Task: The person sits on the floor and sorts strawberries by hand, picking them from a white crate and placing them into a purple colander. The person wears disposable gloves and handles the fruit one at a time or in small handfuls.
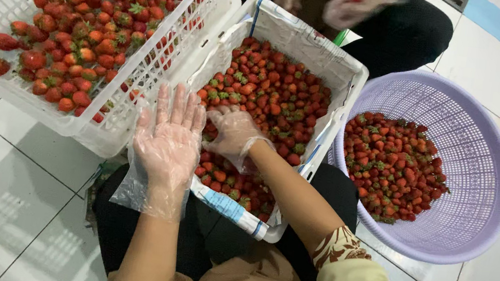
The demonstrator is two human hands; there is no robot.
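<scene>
My left hand (pixel 168 136) wears a loose clear plastic glove and hovers flat, fingers spread, over the near left edge of a white lined box (pixel 350 86) full of strawberries (pixel 269 91). It holds nothing. My right hand (pixel 235 133), also gloved, reaches down into the strawberries in the box, fingers curled among them; whether a berry is in its grip is hidden.
A white slatted crate (pixel 103 134) with strawberries stands at the left. A purple round basket (pixel 486 159) with smaller strawberries sits on the tiled floor at the right. Another person's gloved hands (pixel 352 2) work beyond the box's far end.
</scene>
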